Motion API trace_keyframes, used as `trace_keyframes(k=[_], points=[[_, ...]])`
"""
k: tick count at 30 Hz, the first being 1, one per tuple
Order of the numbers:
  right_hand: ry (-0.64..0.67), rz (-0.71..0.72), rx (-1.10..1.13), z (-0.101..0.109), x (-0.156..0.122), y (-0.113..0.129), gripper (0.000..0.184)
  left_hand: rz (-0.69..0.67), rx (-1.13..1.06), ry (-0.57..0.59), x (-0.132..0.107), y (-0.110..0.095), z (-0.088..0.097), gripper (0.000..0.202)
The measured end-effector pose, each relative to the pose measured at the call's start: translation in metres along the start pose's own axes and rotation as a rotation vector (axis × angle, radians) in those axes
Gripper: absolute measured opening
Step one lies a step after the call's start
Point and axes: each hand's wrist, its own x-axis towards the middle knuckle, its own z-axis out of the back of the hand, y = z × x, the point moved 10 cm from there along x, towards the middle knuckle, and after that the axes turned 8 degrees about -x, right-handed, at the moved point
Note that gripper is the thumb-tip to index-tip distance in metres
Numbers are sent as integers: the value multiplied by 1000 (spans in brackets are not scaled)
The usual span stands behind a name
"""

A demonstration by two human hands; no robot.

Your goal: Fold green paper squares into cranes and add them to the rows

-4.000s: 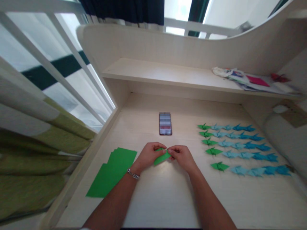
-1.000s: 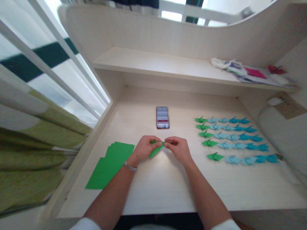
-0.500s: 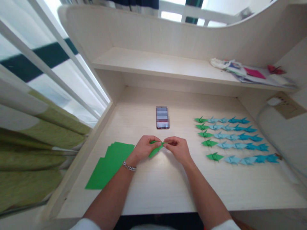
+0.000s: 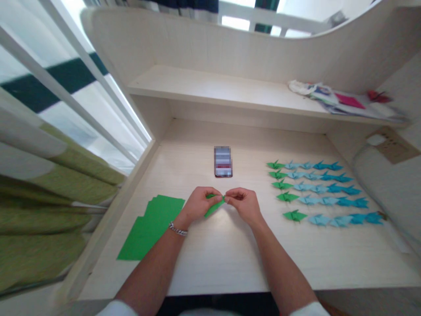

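A person has two hands over the middle of the table (image 4: 213,267), close to each other. The left hand (image 4: 201,202) holds one small folded green paper (image 4: 213,207), with the thumb on top of it. The right hand (image 4: 242,202) pinches the tip of the same paper between thumb and finger. So both hands are closed on one thing, and it sits in between them. There is one silver bracelet (image 4: 178,228), and it is on the left wrist.

Near the left arm there is one pile of flat green sheets (image 4: 148,228). The sheets overlap, so it is too hard to count them. The arm hides part of the pile.

One phone (image 4: 222,161) lies flat, just past the hands. Its screen is blurry.

On the right side are five rows of little folded paper birds. Each row has five, so that makes twenty-five: five green birds (image 4: 295,215), ten light blue birds (image 4: 319,219) and ten darker blue birds (image 4: 351,189). The green ones are at the left end of each row. One shelf (image 4: 210,83) runs along the back, with one pink paper (image 4: 350,100) at its right side.
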Motion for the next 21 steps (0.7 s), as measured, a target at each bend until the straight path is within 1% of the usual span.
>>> trace_keyframes(k=[4, 6, 8, 12, 15, 17, 21], points=[[54, -55, 136, -1, 2, -4, 28, 13, -14, -20, 0, 1, 4, 22], [49, -77, 197, 3, 4, -5, 32, 25, -25, -33, 0, 2, 6, 22], [40, -96, 208, 7, 4, -7, 35, 32, -41, -40, 0, 3, 7, 23], [101, -141, 155, -1, 3, -10, 41, 53, -69, -37, 1, 6, 6, 23], [146, -139, 89, -9, 1, -11, 43, 73, -83, -28, 1, 9, 4, 24], [148, -114, 29, -11, 1, -11, 40, 84, -89, -22, 1, 10, 3, 25], [110, -80, -57, -8, 3, -14, 36, 94, -95, -10, 1, 10, 0, 26]])
